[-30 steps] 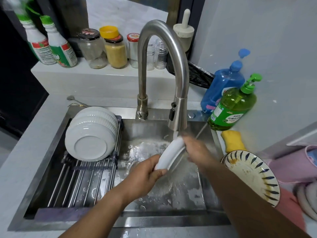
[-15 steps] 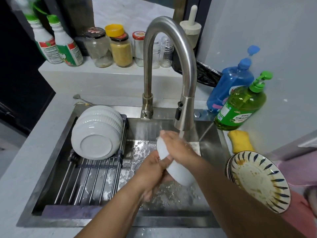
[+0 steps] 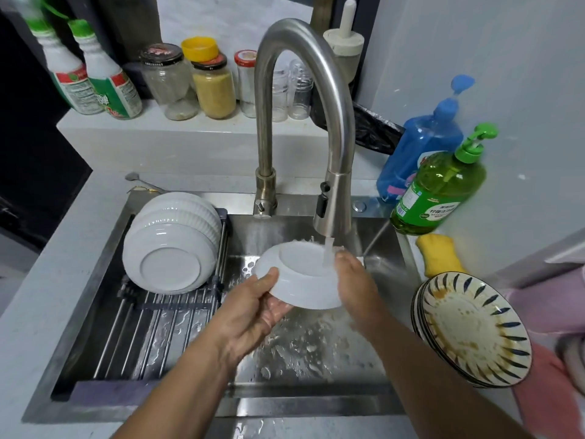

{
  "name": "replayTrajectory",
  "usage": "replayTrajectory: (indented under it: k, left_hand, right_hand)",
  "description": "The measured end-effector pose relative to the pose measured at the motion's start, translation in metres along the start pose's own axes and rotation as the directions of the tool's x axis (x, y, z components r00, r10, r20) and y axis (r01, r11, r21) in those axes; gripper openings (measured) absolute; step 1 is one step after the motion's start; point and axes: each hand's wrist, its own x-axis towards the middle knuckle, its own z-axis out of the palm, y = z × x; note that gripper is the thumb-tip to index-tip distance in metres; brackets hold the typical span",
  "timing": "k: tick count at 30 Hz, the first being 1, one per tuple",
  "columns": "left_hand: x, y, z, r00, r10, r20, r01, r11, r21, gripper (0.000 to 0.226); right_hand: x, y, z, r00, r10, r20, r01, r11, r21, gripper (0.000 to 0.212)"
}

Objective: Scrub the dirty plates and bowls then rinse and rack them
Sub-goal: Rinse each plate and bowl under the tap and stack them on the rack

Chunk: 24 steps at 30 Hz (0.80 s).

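Observation:
A small white dish point(image 3: 300, 274) is held bottom-up over the sink point(image 3: 316, 353), under water running from the faucet point(image 3: 332, 213). My left hand point(image 3: 253, 312) grips its near-left rim, thumb on top. My right hand point(image 3: 354, 286) holds the right rim, fingers curled round the edge. Several white ribbed bowls point(image 3: 172, 245) lie stacked on their sides on the roll-up rack point(image 3: 142, 337) over the sink's left half. A stack of dirty blue-striped plates point(image 3: 471, 331) with brown residue sits on the counter at the right.
A yellow sponge point(image 3: 440, 255), a green soap bottle point(image 3: 440, 191) and a blue bottle point(image 3: 424, 137) stand right of the sink. Jars point(image 3: 212, 87) and two spray bottles point(image 3: 91, 77) line the back ledge. A spoon point(image 3: 139, 182) lies behind the rack. Pink cloth point(image 3: 547, 375) lies at far right.
The dish went from edge-on under the tap to turned bottom-up and flatter. Both hands shifted to its opposite rims. The camera moved closer.

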Motion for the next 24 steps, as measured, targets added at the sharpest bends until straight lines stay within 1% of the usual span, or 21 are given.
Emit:
replayTrajectory:
  k: [1,2,4,6,7,9,11,13,15,16,18,19,21,22,23,24]
  left_hand:
    - [-0.002,0.006,-0.004,0.999,-0.011,0.032,0.010,0.999,0.042,0.038]
    - [-0.003,0.012,-0.008,0.998,-0.022,0.059,0.017,0.996,0.090,0.040]
    - [-0.003,0.023,-0.013,0.994,-0.052,0.096,0.036,0.986,0.161,0.037]
    - [-0.006,0.027,-0.010,0.992,-0.047,0.116,0.026,0.984,0.177,0.037]
    - [-0.010,0.023,-0.004,0.990,-0.026,0.136,0.005,0.988,0.151,0.040]
    - [-0.016,0.003,0.011,0.980,0.064,0.189,-0.079,0.994,0.075,0.046]
    - [-0.020,-0.022,0.024,0.971,0.182,0.154,-0.193,0.980,0.057,0.053]
    - [-0.018,-0.038,0.030,0.955,0.273,0.117,-0.283,0.956,0.079,0.061]
    - [-0.016,-0.035,0.029,0.953,0.281,0.113,-0.295,0.945,0.144,0.063]
    - [-0.016,-0.029,0.026,0.960,0.252,0.122,-0.273,0.940,0.207,0.063]
    - [-0.021,-0.014,0.020,0.971,0.160,0.177,-0.218,0.897,0.385,0.063]
    - [-0.022,-0.008,0.017,0.971,0.109,0.213,-0.202,0.849,0.488,0.063]
    - [-0.022,0.000,0.015,0.968,0.026,0.248,-0.194,0.706,0.682,0.061]
    - [-0.020,0.002,0.016,0.970,0.004,0.241,-0.190,0.629,0.754,0.059]
    - [-0.017,0.002,0.019,0.975,-0.005,0.223,-0.180,0.574,0.799,0.057]
    - [-0.013,0.001,0.021,0.980,-0.007,0.200,-0.163,0.553,0.817,0.056]
  right_hand:
    - [0.008,0.000,-0.003,0.988,0.144,0.055,-0.152,0.972,0.180,0.048]
    - [0.014,0.000,-0.007,0.961,0.252,0.111,-0.274,0.919,0.283,0.052]
    - [0.029,0.008,-0.009,0.926,0.307,0.218,-0.371,0.846,0.383,0.063]
    - [0.033,0.009,-0.005,0.918,0.302,0.259,-0.391,0.799,0.457,0.056]
    - [0.032,0.010,0.000,0.920,0.308,0.242,-0.390,0.769,0.506,0.052]
    - [0.029,0.015,0.015,0.919,0.305,0.249,-0.392,0.654,0.648,0.056]
    - [0.021,0.018,0.032,0.917,0.277,0.287,-0.397,0.558,0.729,0.064]
    - [0.017,0.018,0.040,0.923,0.244,0.297,-0.383,0.525,0.760,0.060]
    - [0.017,0.015,0.035,0.928,0.237,0.288,-0.372,0.525,0.766,0.057]
    - [0.022,0.016,0.030,0.935,0.227,0.271,-0.353,0.564,0.746,0.056]
    - [0.030,0.010,0.014,0.948,0.221,0.228,-0.316,0.714,0.625,0.044]
    - [0.035,0.005,0.007,0.950,0.221,0.220,-0.309,0.764,0.567,0.042]
    - [0.039,-0.016,-0.005,0.949,0.239,0.204,-0.307,0.843,0.442,0.041]
    - [0.036,-0.030,-0.009,0.953,0.224,0.203,-0.283,0.899,0.336,0.036]
    - [0.037,-0.039,-0.008,0.961,0.201,0.190,-0.242,0.945,0.221,0.032]
    - [0.030,-0.051,-0.007,0.963,0.188,0.194,-0.207,0.975,0.083,0.034]
